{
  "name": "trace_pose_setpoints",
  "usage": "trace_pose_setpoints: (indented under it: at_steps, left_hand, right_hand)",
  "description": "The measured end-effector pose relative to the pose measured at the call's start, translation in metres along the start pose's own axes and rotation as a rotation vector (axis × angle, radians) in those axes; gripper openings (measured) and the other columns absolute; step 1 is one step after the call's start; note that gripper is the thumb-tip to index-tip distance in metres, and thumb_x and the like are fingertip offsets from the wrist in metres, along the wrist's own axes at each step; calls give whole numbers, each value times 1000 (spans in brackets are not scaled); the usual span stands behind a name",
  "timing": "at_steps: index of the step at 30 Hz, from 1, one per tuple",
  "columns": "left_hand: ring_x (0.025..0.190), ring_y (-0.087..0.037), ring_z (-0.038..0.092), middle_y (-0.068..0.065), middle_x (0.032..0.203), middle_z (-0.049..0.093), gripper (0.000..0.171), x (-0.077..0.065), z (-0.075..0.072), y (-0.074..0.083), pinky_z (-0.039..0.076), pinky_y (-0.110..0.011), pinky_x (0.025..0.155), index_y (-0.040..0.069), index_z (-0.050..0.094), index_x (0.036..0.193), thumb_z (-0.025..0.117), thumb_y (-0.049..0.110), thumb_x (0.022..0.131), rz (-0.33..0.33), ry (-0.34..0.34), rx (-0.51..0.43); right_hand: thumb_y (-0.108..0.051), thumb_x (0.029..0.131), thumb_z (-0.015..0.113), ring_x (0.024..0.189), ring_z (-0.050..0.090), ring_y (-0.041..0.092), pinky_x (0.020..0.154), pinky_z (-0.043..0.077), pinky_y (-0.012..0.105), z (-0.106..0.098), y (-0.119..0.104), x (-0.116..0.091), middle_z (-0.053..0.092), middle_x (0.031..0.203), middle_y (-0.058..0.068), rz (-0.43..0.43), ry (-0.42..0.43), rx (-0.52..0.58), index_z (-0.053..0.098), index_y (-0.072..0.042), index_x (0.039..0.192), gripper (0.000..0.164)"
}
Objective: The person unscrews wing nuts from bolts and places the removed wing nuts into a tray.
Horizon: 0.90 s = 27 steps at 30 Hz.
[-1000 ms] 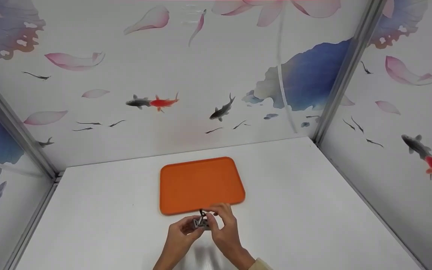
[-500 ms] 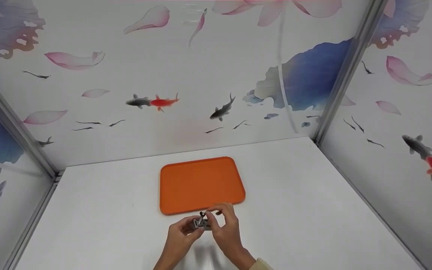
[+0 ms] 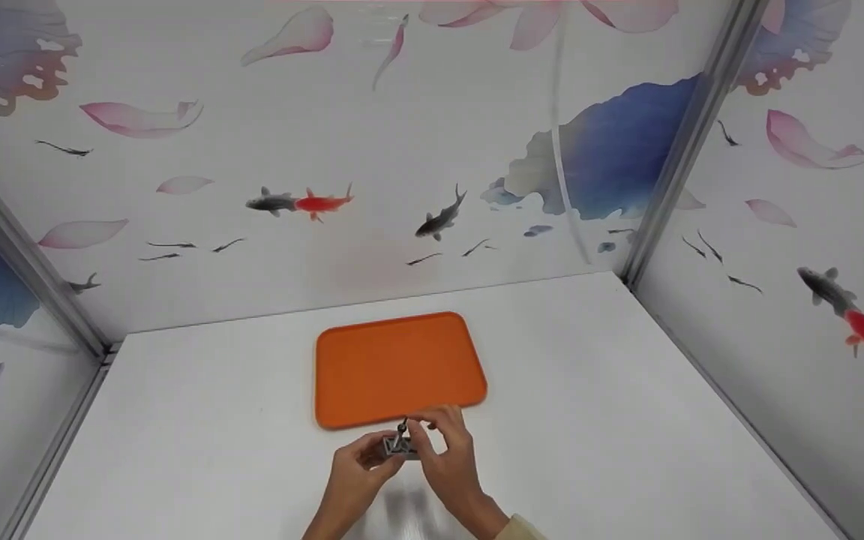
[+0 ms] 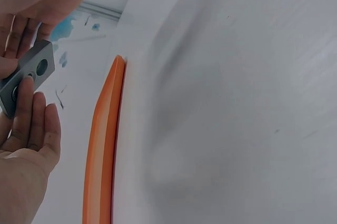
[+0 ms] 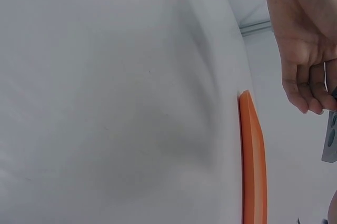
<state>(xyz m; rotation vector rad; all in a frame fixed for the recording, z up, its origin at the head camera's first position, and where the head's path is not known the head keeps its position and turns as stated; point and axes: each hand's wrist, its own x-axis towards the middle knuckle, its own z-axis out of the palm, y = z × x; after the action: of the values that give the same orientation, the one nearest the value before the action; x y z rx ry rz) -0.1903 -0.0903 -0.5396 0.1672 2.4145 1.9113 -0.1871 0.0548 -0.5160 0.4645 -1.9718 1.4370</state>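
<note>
A small grey metal block [image 3: 400, 447] with round holes is held up between both hands, just in front of the orange tray. My left hand [image 3: 357, 466] grips the block's left end between thumb and fingers; in the left wrist view its fingertips lie along the holed face of the block [image 4: 32, 74]. A short silver rod with a dark top [image 3: 402, 431] stands up from the block. My right hand [image 3: 445, 457] has thumb and index finger at that dark top, pinching it. In the right wrist view, most of the right hand falls outside the frame.
The orange tray [image 3: 400, 367] lies flat on the white table [image 3: 589, 420], with nothing on it. White panels printed with fish and petals [image 3: 372, 150] enclose the table at the back and both sides, joined by metal corner posts [image 3: 664, 180].
The rod's dark top has turned and changes outline between frames, while the right fingers shift slightly around it. The left hand keeps its grip on the block. The head view has drifted slightly.
</note>
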Motion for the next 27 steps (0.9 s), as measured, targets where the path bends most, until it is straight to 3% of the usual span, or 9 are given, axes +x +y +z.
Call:
trace_pose_setpoints:
  at_steps: [7, 14, 21, 27]
  left_hand:
    - [90, -20, 64, -12, 102, 67, 34, -16, -4, 28, 53, -24, 78, 3, 63, 109, 70, 18, 79, 8, -7, 26]
    - [89, -19, 64, -14, 102, 67, 35, -18, -7, 29, 53, -23, 78, 2, 63, 109, 70, 19, 80, 16, -3, 23]
    - [89, -20, 64, -12, 101, 67, 35, -15, -4, 28, 53, -24, 78, 3, 63, 109, 69, 20, 80, 20, -8, 27]
    - [89, -20, 63, -12, 101, 67, 35, -13, -2, 31, 53, -25, 79, 2, 62, 110, 69, 17, 80, 30, -8, 20]
  right_hand:
    - [-6, 81, 67, 84, 50, 11, 69, 45, 31, 3, 1, -4, 63, 89, 5, -26, -25, 37, 65, -16, 99, 20]
    - [-2, 80, 66, 84, 50, 11, 70, 44, 33, 4, 0, -6, 62, 89, 4, -38, -42, 56, 66, -14, 101, 24]
    - [4, 81, 64, 83, 51, 13, 71, 43, 23, 1, -1, -2, 63, 88, 5, -35, -40, 35, 66, -14, 100, 27]
    - [4, 80, 64, 83, 52, 17, 72, 44, 24, -1, 1, 1, 62, 88, 5, -23, -22, 22, 64, -11, 96, 22]
